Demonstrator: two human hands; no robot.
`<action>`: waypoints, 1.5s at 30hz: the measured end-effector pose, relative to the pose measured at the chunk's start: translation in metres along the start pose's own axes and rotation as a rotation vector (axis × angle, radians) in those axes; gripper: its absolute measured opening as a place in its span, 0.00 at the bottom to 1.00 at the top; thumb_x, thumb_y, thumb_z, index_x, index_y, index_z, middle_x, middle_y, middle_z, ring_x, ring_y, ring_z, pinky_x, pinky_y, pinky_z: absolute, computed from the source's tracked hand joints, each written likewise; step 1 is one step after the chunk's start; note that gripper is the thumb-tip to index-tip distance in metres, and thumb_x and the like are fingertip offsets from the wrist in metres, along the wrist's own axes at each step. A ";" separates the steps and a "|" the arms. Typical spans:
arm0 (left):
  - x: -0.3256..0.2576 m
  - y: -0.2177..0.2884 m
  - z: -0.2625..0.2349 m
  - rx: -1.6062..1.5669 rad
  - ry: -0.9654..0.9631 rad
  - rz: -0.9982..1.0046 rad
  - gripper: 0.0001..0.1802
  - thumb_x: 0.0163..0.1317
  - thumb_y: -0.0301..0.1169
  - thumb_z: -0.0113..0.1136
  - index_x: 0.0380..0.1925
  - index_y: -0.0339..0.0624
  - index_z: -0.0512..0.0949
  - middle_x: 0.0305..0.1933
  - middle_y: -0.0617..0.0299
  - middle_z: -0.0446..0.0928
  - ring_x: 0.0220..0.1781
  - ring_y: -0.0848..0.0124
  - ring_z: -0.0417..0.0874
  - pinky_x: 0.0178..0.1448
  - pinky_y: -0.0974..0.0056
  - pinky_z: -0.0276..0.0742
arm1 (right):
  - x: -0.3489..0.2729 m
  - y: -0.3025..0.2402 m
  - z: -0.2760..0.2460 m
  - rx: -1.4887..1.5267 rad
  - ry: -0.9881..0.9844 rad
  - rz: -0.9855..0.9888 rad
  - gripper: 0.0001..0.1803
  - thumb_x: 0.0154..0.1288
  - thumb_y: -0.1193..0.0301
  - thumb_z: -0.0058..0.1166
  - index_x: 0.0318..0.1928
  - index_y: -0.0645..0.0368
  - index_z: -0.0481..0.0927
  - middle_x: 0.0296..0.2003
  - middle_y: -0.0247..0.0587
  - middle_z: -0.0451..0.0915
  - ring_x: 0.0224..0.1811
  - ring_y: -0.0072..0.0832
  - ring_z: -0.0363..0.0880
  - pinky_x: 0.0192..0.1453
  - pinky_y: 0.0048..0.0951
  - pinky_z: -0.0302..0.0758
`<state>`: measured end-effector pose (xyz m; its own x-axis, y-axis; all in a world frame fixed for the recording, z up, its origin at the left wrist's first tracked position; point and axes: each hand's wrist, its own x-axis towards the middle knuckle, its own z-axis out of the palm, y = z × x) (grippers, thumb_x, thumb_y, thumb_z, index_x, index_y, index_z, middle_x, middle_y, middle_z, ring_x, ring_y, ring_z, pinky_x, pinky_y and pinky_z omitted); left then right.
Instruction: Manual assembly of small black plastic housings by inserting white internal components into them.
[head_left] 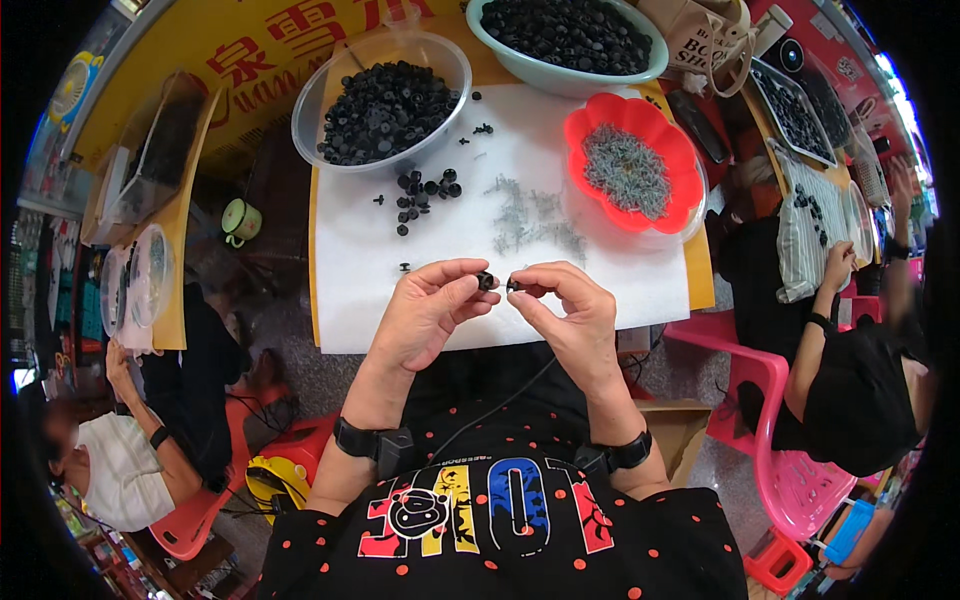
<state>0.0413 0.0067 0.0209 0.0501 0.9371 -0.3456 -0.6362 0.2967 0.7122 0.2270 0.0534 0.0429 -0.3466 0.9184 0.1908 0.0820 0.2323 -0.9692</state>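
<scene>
My left hand (432,310) pinches a small round black plastic part (485,281) between thumb and fingers. Facing it, my right hand (572,312) grips another small dark piece (513,286) at its fingertips; its exact kind is too small to tell. The two pieces are held close together with a narrow gap, above the near edge of a white sheet (440,320) on the table. Beyond my left hand lies a loose group of black plastic parts (425,195). Past my right hand, small metal screws (535,220) are spread on the sheet.
At the back left stands a clear bowl (303,135) of black parts, with a pale green basin (655,65) of more beside it. A red flower-shaped dish (690,190) holds screws. People sit at side tables, one by a pink chair (765,400). A green mug (240,220) is at left.
</scene>
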 end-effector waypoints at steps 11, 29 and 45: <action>-0.001 -0.001 -0.001 -0.015 -0.039 0.006 0.15 0.62 0.23 0.59 0.49 0.32 0.77 0.42 0.55 0.81 0.42 0.70 0.84 0.48 0.68 0.82 | 0.004 -0.004 0.002 -0.042 -0.014 -0.030 0.11 0.53 0.79 0.63 0.39 0.64 0.83 0.34 0.41 0.82 0.32 0.23 0.79 0.39 0.23 0.75; 0.002 -0.007 -0.002 -0.039 -0.014 -0.016 0.13 0.62 0.24 0.59 0.47 0.34 0.76 0.42 0.57 0.80 0.42 0.70 0.83 0.48 0.68 0.81 | 0.005 -0.007 0.002 -0.196 0.017 -0.136 0.10 0.52 0.77 0.66 0.37 0.64 0.82 0.30 0.42 0.82 0.29 0.24 0.81 0.33 0.23 0.77; 0.001 -0.009 -0.001 -0.083 0.025 -0.032 0.12 0.63 0.25 0.58 0.47 0.36 0.77 0.39 0.57 0.81 0.40 0.70 0.83 0.46 0.68 0.81 | 0.002 -0.002 0.004 0.000 -0.003 0.057 0.08 0.55 0.81 0.62 0.38 0.67 0.82 0.35 0.39 0.82 0.34 0.19 0.79 0.40 0.19 0.76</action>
<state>0.0468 0.0046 0.0136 0.0526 0.9223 -0.3828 -0.6959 0.3088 0.6483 0.2227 0.0541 0.0444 -0.3437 0.9294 0.1346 0.1020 0.1794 -0.9785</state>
